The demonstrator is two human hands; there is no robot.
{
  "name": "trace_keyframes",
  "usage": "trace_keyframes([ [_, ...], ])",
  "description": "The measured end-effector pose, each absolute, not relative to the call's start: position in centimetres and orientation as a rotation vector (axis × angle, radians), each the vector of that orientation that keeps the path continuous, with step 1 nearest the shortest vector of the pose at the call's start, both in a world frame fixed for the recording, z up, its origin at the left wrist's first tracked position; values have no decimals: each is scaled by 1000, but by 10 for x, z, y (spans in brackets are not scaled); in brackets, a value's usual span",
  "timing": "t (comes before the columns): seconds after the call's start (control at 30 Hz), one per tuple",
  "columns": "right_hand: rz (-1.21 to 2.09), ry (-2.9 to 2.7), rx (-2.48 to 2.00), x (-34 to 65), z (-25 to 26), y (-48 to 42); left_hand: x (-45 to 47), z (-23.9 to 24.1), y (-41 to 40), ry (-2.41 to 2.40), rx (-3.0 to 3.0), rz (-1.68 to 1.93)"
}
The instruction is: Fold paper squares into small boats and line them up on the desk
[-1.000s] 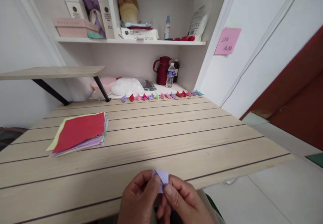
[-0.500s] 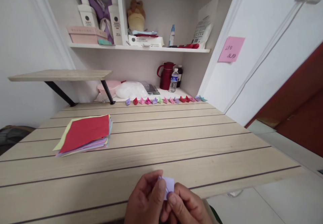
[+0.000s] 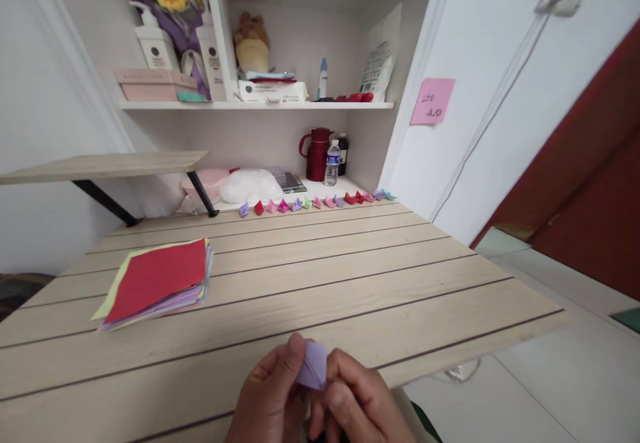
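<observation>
A small folded piece of purple paper is held between both hands, just above the near edge of the wooden table. My left hand pinches its left side, with the thumb along the upper left edge. On the other side, the fingers of my right hand are closed at the paper's right edge and lower corner. A diagonal crease runs across the face turned to me. The fingertips behind the paper are hidden.
A stack of coloured paper sheets, red on top, lies at the left. Several small folded paper pieces stand in a row along the back edge. Behind them are a dark red jug and a water bottle. A raised wooden shelf stands back left.
The left thumb has moved off the paper's face to its upper left edge, so more of the purple paper shows. The whole view has shifted and tilted slightly.
</observation>
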State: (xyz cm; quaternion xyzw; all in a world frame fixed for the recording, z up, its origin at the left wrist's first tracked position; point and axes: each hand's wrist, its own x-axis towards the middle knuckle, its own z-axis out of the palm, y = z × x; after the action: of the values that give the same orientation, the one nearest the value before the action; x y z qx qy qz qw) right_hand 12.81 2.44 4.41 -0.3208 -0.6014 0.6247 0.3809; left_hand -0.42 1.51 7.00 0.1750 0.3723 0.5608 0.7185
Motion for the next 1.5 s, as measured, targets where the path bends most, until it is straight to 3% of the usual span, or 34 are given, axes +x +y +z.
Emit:
trace_keyframes([
  [0.3, 1835, -1436, -807, 126, 84, 120, -20, 94, 87, 806, 510, 1063],
  [0.6, 1778, -1439, -925, 85, 95, 200, -31, 90, 162, 926, 589, 1316],
  [0.87, 1891, -1308, -895, 72, 61, 213, -52, 73, 179, 1022, 468, 1465],
  [1.5, 1725, -1582, -745, 86, 51, 205, -46, 64, 173, 871, 613, 1261],
])
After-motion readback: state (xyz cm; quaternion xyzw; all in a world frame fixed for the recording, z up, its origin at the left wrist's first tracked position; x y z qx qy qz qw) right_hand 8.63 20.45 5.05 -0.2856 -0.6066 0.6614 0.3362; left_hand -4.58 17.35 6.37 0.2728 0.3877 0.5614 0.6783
